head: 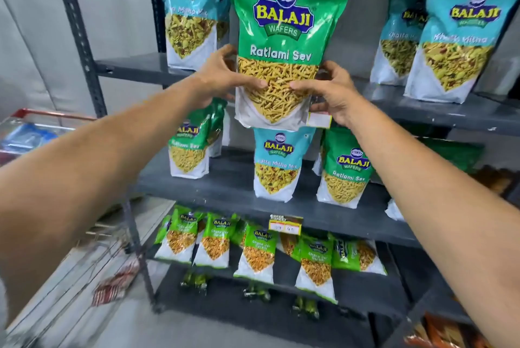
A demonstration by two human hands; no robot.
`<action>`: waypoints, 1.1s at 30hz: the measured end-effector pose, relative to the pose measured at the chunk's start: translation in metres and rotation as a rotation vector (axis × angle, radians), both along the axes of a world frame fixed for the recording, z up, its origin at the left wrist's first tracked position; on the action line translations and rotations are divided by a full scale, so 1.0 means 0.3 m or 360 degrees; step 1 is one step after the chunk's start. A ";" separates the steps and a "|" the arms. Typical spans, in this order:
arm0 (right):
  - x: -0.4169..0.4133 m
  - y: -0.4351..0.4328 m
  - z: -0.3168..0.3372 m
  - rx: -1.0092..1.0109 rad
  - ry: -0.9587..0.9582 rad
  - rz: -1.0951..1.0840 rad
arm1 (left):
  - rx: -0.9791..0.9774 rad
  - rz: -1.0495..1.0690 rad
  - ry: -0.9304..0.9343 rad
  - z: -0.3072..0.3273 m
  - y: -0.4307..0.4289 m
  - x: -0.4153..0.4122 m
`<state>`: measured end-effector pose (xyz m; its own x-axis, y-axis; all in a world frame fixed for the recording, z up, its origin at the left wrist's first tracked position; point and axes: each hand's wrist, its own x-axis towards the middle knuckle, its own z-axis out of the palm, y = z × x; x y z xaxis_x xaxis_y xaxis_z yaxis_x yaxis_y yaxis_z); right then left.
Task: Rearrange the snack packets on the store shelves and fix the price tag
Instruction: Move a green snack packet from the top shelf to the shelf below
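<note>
A large green Ratlami Sev packet [284, 24] is held upright in front of the top shelf [422, 107]. My left hand [222, 74] grips its lower left side and my right hand [329, 88] grips its lower right side. A small price tag [319, 119] shows on the top shelf's edge just under my right hand. Teal Khatta Mitha packets stand on that shelf, one at the left [188, 10] and two at the right [453, 35]. A second price tag [285, 225] hangs on the middle shelf's front edge.
The middle shelf [230, 181] holds two green Ratlami Sev packets [346, 170] and a teal packet [277, 164]. Several small Chana Jor Garam packets [256, 252] lean on the lower shelf. A metal upright [81, 38] stands at the left, with a wire basket [84, 263] below.
</note>
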<state>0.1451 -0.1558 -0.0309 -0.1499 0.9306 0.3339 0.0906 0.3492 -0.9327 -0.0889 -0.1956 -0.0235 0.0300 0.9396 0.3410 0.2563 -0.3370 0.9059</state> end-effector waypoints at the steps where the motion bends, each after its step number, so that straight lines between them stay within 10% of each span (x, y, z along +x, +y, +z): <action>1: -0.013 -0.013 -0.032 -0.0036 -0.0028 0.0054 | -0.0013 -0.0006 0.0025 -0.032 -0.025 -0.021; 33: -0.539 0.522 -1.005 -0.0367 -0.0168 -0.0129 | -0.0439 0.0272 0.0336 -0.932 0.572 -0.472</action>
<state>-0.0167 0.0009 -0.3325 -0.0944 0.9907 0.0981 0.2104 0.1162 -0.9707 -0.2305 -0.0240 -0.3030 -0.0924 0.9927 0.0778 0.4781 -0.0243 0.8780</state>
